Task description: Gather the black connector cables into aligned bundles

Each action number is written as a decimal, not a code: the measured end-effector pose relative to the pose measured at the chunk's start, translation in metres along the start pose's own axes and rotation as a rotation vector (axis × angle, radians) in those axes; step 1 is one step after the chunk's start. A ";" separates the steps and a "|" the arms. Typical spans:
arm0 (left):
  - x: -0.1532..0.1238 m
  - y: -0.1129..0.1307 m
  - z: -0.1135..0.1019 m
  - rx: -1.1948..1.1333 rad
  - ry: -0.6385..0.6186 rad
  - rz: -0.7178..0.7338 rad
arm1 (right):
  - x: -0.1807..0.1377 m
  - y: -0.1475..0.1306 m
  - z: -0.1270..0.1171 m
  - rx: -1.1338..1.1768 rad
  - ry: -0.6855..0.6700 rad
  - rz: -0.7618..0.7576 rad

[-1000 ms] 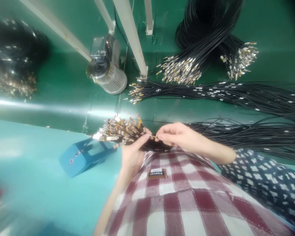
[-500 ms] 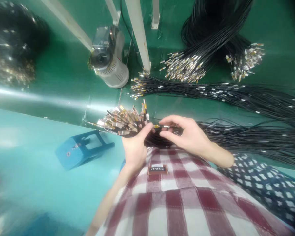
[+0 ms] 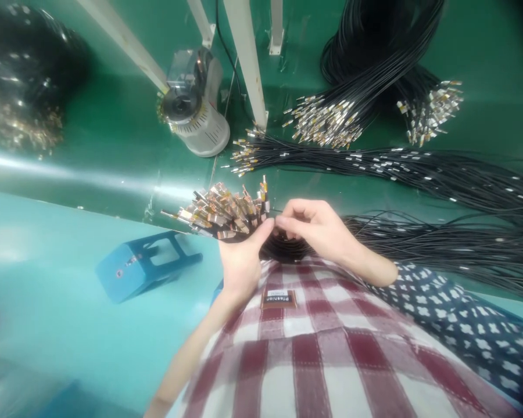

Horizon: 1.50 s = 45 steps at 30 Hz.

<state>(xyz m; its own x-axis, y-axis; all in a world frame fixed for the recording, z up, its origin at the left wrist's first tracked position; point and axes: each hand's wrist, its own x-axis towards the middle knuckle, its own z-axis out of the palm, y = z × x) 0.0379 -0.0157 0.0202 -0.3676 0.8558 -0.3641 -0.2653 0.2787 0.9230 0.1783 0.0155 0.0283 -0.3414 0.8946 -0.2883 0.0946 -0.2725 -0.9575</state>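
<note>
My left hand is wrapped round a thick bundle of black cables, just below their ends. Metal-tipped connectors fan out above its thumb, some with yellow parts. Close beside that thumb, my right hand is closed in a pinch at the bundle. What lies between its fingertips is too small and covered to make out. More black cables run off to the right from behind the right wrist.
A second row of cables lies further back on the green table. Behind it are coiled cables. A grey machine stands near white posts. At left is a dark, blurred pile; a blue stool is below.
My right hand has moved left to the left thumb, and its parted fingers have closed. The yellow-and-silver connector seen by its fingers is now hidden. The left hand still grips the bundle.
</note>
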 end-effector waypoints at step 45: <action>-0.001 0.004 0.002 0.022 -0.041 -0.017 | -0.020 -0.002 -0.008 -0.681 0.100 -0.243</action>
<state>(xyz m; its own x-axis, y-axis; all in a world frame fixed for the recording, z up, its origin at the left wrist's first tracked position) 0.0391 -0.0146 0.0251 -0.3267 0.8678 -0.3744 -0.2513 0.3022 0.9196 0.1922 0.0012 0.0364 -0.3433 0.9386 -0.0351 0.5990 0.1900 -0.7779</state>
